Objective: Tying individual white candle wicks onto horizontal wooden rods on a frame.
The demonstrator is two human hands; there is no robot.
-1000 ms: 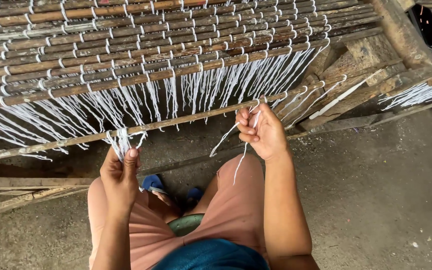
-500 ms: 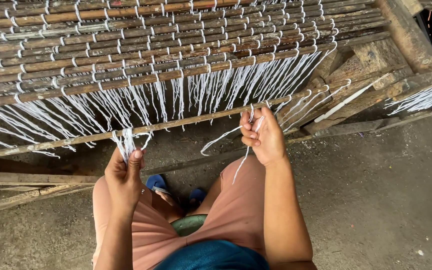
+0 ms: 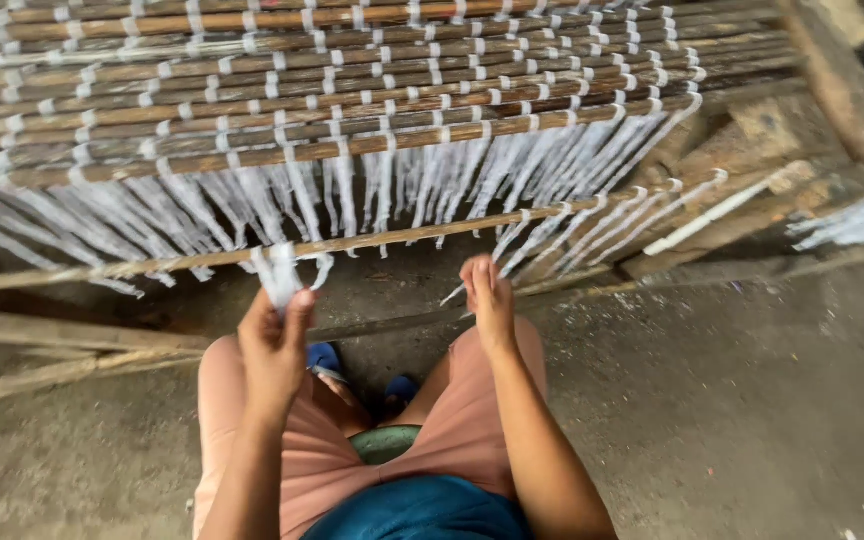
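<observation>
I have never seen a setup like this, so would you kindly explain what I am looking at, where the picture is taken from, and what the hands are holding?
There is no machine here: a person works with two bare hands, and the one picture comes from a camera worn on their head, looking down past their knees. In front of them lies a mat of brown bamboo sticks, laid side by side and bound with rows of white string whose loose ends hang off the near edge. One separate thin stick runs across those hanging strings. The left hand grips a small bundle of strings just below that stick. The right hand pinches a strand further right; the picture is blurred, so the finer finger work cannot be told. All this rests on a rough wooden frame over a grey concrete floor.
</observation>
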